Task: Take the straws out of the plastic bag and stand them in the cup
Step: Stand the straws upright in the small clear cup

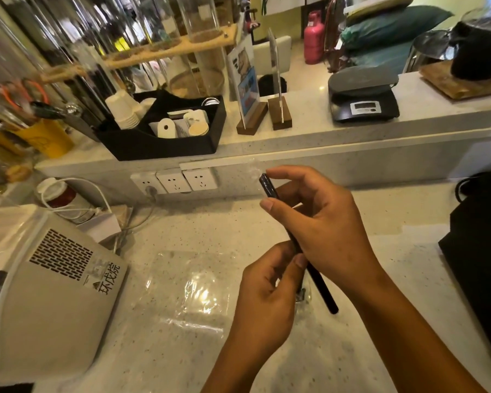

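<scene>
A bundle of black straws (322,287) slants from upper left to lower right above the counter, still in a thin clear wrapper whose loose end shows near the top. My right hand (323,225) grips the bundle around its upper half, thumb and forefinger at the top end. My left hand (267,293) pinches the wrapper and straws at the middle, just below my right hand. A clear plastic bag (187,293) lies flat on the speckled counter to the left of my hands. The only cups I can make out are a stack of white paper cups (124,110) in the black organiser.
A beige appliance (54,293) stands at the left. On the raised ledge behind sit a black organiser (165,143), two sign stands (250,109) and a scale (363,100). Wall sockets (176,181) face me. A dark bag (482,251) is at the right edge.
</scene>
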Available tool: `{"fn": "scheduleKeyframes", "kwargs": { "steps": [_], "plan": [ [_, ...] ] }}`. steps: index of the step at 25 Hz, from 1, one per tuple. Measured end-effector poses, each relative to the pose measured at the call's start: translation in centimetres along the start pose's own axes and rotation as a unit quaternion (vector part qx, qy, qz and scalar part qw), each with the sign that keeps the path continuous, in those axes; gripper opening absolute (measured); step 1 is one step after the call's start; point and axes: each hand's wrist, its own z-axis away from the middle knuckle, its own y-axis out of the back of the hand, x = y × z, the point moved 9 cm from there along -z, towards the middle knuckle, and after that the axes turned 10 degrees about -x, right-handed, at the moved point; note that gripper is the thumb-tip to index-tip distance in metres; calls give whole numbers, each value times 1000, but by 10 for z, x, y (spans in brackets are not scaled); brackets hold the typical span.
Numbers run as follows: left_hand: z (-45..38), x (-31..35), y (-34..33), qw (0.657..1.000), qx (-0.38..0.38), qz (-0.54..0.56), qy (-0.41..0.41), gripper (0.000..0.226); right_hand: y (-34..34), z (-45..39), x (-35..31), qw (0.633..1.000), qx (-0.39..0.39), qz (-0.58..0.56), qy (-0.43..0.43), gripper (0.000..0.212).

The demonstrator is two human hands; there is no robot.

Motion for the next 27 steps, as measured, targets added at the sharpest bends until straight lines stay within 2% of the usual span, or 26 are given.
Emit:
{"fn": "scheduleKeyframes", "kwargs": {
  "steps": [4, 8, 13, 15, 17, 19, 21, 24, 27],
  "plan": [
    [19, -11, 20, 999, 42, 1, 10, 12, 3, 6, -2, 1000, -9, -12, 3, 30],
    [55, -35, 68, 988, 141, 45, 46, 28, 3, 16, -4, 1000, -19, -21, 13, 18],
    [85, -51, 120, 973, 210, 67, 73, 28, -3, 28, 12, 996, -26, -81, -14, 13],
    [90, -65, 138, 950, 249, 167, 85, 19, -3, 36, 23, 995, -27, -91, -31, 19],
    [84, -68, 136, 911, 239, 331, 66, 23, -1, 49, 37, 994, -28, -93, -59, 23],
    [78, -62, 135, 884, 223, 408, 39, 22, -7, 63, 51, 990, -48, -90, -93, 24],
    [74, -57, 134, 883, 225, 409, 37, 17, -19, 75, 66, 985, -80, -60, -141, 21],
    [72, -50, 133, 901, 248, 354, 31, 14, -34, 91, 91, 972, -104, -39, -206, 7],
    [73, -32, 135, 926, 275, 259, 16, 18, -47, 103, 99, 951, -183, 20, -249, 10]
  ]
}}
